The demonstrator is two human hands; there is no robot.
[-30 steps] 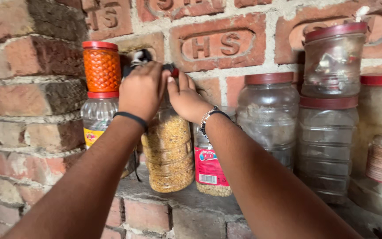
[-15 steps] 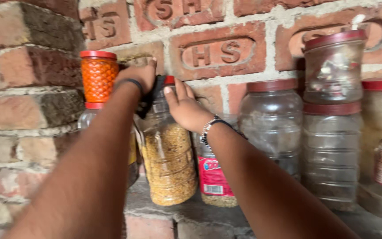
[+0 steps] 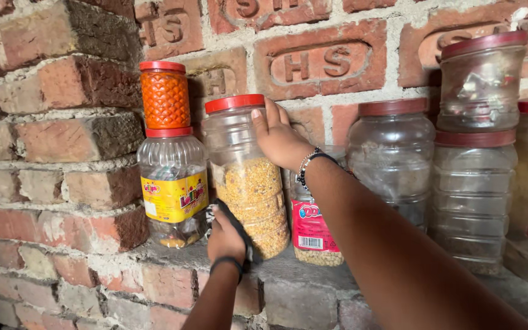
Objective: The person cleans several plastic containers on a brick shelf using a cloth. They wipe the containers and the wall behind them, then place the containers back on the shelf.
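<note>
Head view: right hand (image 3: 279, 139) steadies jar (image 3: 247, 177); left hand (image 3: 225, 239) w/ cloth (image 3: 234, 225) at base.

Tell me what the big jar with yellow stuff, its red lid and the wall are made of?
The jar looks like clear plastic: see-through, ribbed, slightly cloudy. Its red lid seems plastic too, smooth and a bit shiny. The wall is rough red brick with gritty grey mortar between.
</note>
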